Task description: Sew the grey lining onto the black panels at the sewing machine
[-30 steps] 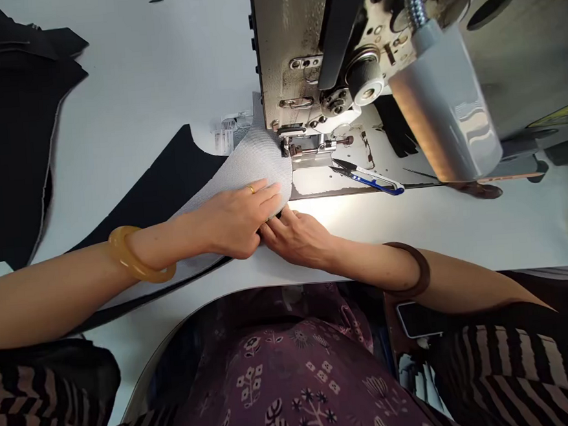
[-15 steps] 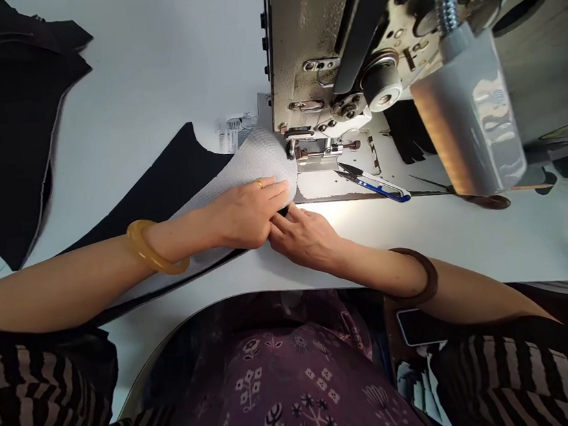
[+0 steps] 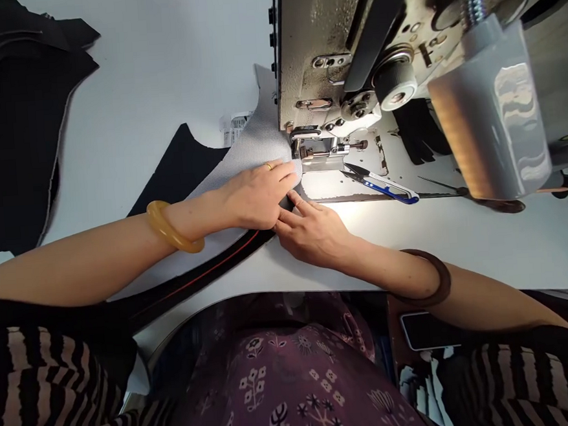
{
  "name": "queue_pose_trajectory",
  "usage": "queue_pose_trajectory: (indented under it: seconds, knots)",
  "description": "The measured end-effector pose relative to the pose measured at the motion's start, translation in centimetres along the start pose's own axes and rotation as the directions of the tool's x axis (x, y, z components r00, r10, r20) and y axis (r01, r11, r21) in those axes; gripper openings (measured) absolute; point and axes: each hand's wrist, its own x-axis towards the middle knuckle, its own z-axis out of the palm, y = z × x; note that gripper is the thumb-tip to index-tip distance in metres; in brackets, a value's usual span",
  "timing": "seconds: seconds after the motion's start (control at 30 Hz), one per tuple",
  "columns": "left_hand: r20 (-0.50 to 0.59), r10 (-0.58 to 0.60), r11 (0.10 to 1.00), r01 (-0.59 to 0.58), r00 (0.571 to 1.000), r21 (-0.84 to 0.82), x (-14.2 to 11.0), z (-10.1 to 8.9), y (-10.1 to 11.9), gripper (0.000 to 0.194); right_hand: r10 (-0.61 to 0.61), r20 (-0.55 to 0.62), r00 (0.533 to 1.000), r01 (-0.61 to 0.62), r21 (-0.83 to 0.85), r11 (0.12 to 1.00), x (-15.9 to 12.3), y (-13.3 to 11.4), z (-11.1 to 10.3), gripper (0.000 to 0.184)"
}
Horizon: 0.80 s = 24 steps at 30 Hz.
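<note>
A light grey mesh-textured fabric piece [image 3: 247,147] with a dark layer beneath lies on the table, its edge at the sewing machine's presser foot [image 3: 297,148]. My left hand [image 3: 258,195] lies over the grey fabric, fingers stretched toward the foot; its thumb is hidden. Close against it, my right hand [image 3: 312,230] has its fingers bent onto the fabric's near edge, just in front of the foot. Its thumb is out of sight. A black strip with a red line [image 3: 210,270] runs along the near edge, below my left wrist. Dark fabric [image 3: 178,165] spreads out beyond my left forearm.
Blue-handled thread snips [image 3: 384,188] rest right of the foot, with dark-handled scissors [image 3: 495,205] farther right. A grey lamp [image 3: 490,107] hangs over the machine bed. Dark cut pieces [image 3: 16,141] lie at the left. A phone [image 3: 428,331] sits below the table edge.
The grey fabric's near edge has shifted, uncovering the black strip with its red line. Both hands stay together by the presser foot. The whole view has shifted slightly.
</note>
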Motion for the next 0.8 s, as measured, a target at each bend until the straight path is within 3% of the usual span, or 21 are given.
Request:
queue_pose_trajectory:
  seconds: [0.23, 0.33, 0.5, 0.67, 0.8]
  knots:
    - [0.076, -0.116, 0.991, 0.11, 0.99, 0.078, 0.7, -1.4, 0.2, 0.048, 0.007, 0.023, 1.0, -0.007, 0.013, 1.0, 0.1, 0.9, 0.1, 0.037]
    - [0.156, -0.17, 0.983, 0.157, 0.973, 0.095, 0.7, -2.3, 0.4, 0.048, -0.007, 0.015, 1.0, 0.007, -0.004, 1.0, 0.1, 0.7, -0.1, 0.039]
    - [0.301, -0.177, 0.984, 0.172, 0.937, 0.041, 0.6, -3.2, 0.7, 0.051, 0.003, -0.016, 1.0, -0.003, -0.005, 1.0, 0.0, 0.7, 0.0, 0.038]
    - [0.355, -0.19, 0.981, 0.195, 0.915, 0.024, 0.9, -3.6, 1.0, 0.05, -0.009, -0.066, 0.998, 0.007, -0.032, 0.999, -0.3, 0.8, 0.3, 0.039]
    - [0.365, -0.18, 0.981, 0.194, 0.913, -0.002, 1.1, -3.4, 1.0, 0.046, 0.037, -0.016, 0.999, -0.037, -0.006, 0.999, -0.2, 0.9, 0.2, 0.039]
